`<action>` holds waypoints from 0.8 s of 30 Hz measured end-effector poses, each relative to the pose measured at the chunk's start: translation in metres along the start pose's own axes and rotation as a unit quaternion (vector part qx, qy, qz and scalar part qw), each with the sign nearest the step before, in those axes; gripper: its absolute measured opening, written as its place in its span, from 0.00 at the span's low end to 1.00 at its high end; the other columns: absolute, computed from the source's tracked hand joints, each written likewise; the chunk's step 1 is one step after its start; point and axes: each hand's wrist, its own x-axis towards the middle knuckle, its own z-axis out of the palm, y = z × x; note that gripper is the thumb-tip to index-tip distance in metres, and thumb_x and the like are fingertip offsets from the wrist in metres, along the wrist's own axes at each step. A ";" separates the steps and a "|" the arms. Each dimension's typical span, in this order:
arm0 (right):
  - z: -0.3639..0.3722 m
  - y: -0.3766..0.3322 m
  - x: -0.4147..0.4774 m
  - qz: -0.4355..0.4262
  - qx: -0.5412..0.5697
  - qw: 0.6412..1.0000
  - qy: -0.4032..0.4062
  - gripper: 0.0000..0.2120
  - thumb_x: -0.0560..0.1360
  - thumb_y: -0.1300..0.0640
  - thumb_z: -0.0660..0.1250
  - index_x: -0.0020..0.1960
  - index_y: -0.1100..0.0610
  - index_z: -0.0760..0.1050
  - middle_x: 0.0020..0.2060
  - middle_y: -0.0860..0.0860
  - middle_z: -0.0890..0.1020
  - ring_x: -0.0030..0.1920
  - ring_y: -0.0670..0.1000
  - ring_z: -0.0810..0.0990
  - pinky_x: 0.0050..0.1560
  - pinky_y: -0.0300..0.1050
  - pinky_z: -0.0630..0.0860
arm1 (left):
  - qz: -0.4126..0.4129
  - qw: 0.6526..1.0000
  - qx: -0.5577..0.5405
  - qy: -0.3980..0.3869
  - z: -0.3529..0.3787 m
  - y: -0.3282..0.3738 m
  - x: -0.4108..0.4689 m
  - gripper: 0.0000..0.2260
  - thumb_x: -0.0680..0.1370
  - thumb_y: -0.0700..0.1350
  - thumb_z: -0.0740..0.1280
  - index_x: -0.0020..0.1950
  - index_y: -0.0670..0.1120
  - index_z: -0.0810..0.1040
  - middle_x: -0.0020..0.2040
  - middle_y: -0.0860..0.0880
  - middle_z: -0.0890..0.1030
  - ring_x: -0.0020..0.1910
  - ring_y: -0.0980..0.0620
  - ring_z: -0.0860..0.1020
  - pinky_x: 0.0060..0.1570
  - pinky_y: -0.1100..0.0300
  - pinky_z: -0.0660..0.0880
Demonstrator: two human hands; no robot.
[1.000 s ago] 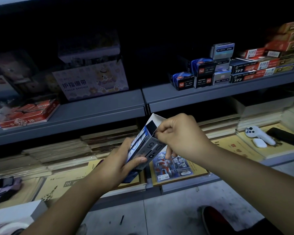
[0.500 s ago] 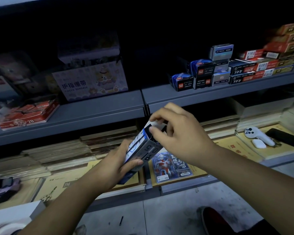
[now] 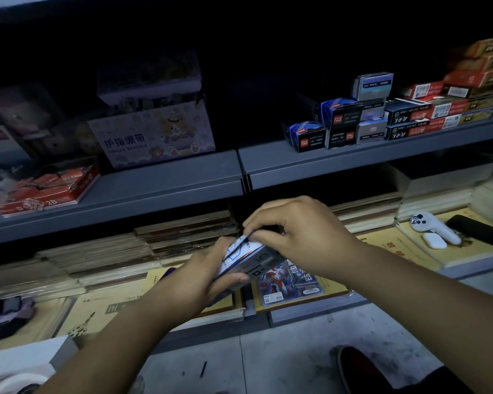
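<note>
A small grey and blue-white carton [image 3: 251, 260] is held in front of the lower shelf, lying almost flat. My left hand [image 3: 211, 277] grips its lower end, thumb across the front face. My right hand [image 3: 293, 231] is curled over the upper end, its fingertips pinching the white end flap down against the carton. The far end of the carton is hidden under my right hand.
A grey upper shelf [image 3: 310, 163] carries stacked small boxes [image 3: 342, 123] at the right, a pale cartoon box [image 3: 154, 137] and red pencil boxes [image 3: 46, 191] at the left. The lower shelf holds notebook stacks [image 3: 143, 245], a white controller [image 3: 430, 226] and a card pack [image 3: 288, 282].
The carton has tipped from steeply upright to nearly flat. Its white end flap, open a second ago, is now folded down under my right fingers. Both hands sit slightly lower.
</note>
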 end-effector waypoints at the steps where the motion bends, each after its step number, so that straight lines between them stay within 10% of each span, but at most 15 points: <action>1: 0.000 0.002 0.001 -0.005 0.025 1.000 0.017 0.06 0.78 0.52 0.70 0.50 0.46 0.86 0.52 0.37 0.84 0.54 0.42 0.82 0.54 0.51 0.80 | -0.005 1.000 -0.003 0.008 0.000 0.000 0.001 0.16 0.81 0.61 0.66 0.65 0.61 0.66 0.49 0.60 0.79 0.47 0.61 0.79 0.47 0.61 0.76; 10: -0.021 -0.003 0.003 0.093 0.376 0.907 0.165 0.04 0.84 0.64 0.62 0.51 0.61 0.73 0.45 0.65 0.82 0.35 0.60 0.85 0.38 0.61 0.82 | -0.056 0.994 -0.056 0.076 -0.004 -0.007 -0.003 0.23 0.78 0.63 0.63 0.71 0.60 0.66 0.60 0.63 0.78 0.58 0.67 0.77 0.54 0.67 0.74; 14: -0.025 -0.009 0.005 0.125 0.464 0.864 0.149 0.04 0.83 0.65 0.62 0.49 0.63 0.71 0.47 0.71 0.80 0.38 0.65 0.86 0.40 0.54 0.85 | -0.069 0.997 0.023 0.029 -0.002 0.000 -0.005 0.22 0.81 0.63 0.51 0.74 0.60 0.65 0.69 0.62 0.67 0.71 0.62 0.67 0.73 0.64 0.62; 24: -0.033 0.008 0.005 0.234 0.428 0.824 0.289 0.03 0.85 0.63 0.60 0.57 0.58 0.68 0.29 0.49 0.84 0.36 0.59 0.88 0.46 0.57 0.84 | -0.095 0.987 -0.099 0.088 -0.004 -0.007 -0.005 0.23 0.78 0.61 0.60 0.71 0.56 0.61 0.60 0.68 0.73 0.57 0.70 0.76 0.49 0.72 0.73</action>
